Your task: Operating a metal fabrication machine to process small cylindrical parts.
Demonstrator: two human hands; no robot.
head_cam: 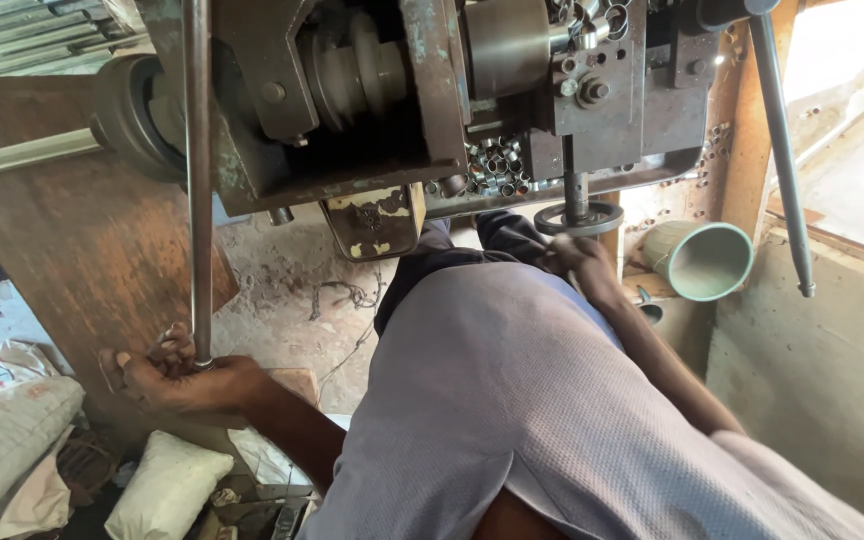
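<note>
My left hand (177,378) is closed around the lower end of a long metal rod (198,180) that runs up the left side of a rusty machine (372,100). My right hand (577,258) reaches forward past my knee and lies just below a small round handwheel (579,217) on a short shaft under the machine. Whether it grips the wheel I cannot make out. A tray of several small metal rings (497,165) sits in the machine above that hand. My grey shirt fills the lower middle of the view.
A pale green cup (704,260) lies on its side on a ledge at the right. A long grey lever (784,150) hangs down at the right. White sacks (12,440) and scrap lie on the floor at the lower left. A brown board (82,250) stands at the left.
</note>
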